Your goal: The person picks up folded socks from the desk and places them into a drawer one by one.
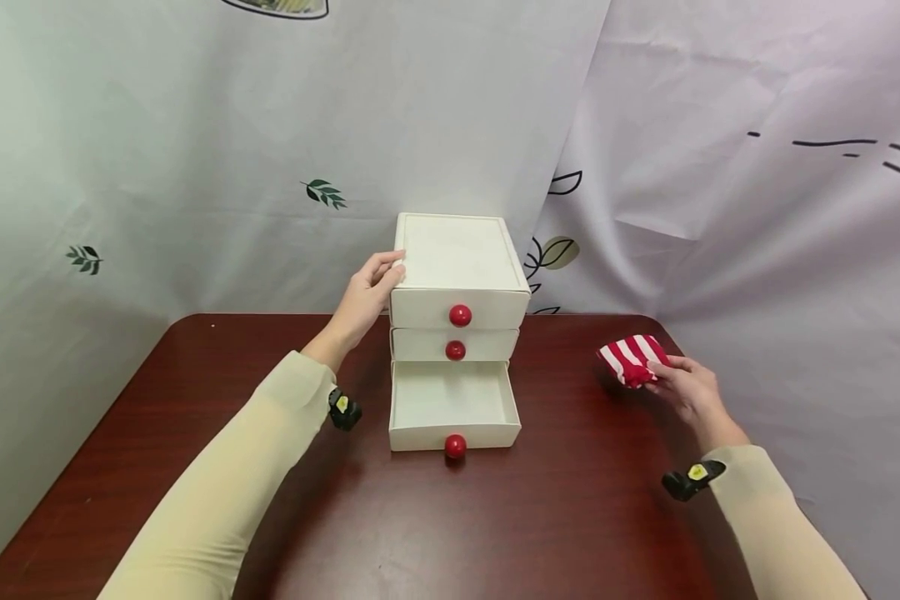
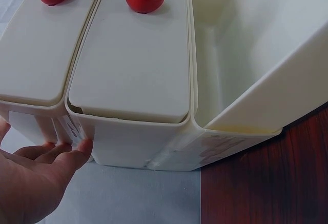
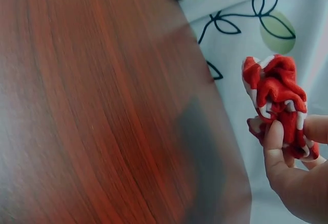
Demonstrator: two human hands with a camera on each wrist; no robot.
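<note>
A white drawer cabinet [image 1: 459, 254] with red round knobs stands on the table. Its bottom drawer [image 1: 453, 400] is pulled out and holds nothing; the two drawers above are closed. My left hand [image 1: 367, 292] rests against the cabinet's upper left side, fingertips at the top edge. In the left wrist view, the fingers of that hand [image 2: 41, 175] lie along the side wall. Off to the right, my right hand [image 1: 690, 392] pinches a folded red-and-white striped cloth [image 1: 633, 358] between thumb and fingers. The right wrist view shows the bunched side of the cloth [image 3: 279, 93], raised near the table's edge.
The dark red-brown table [image 1: 570, 517] has rounded far corners. A white cloth backdrop [image 1: 232, 125] with leaf prints hangs close behind the cabinet and along both sides. Each wrist wears a black camera strap. The open drawer juts toward the front of the table.
</note>
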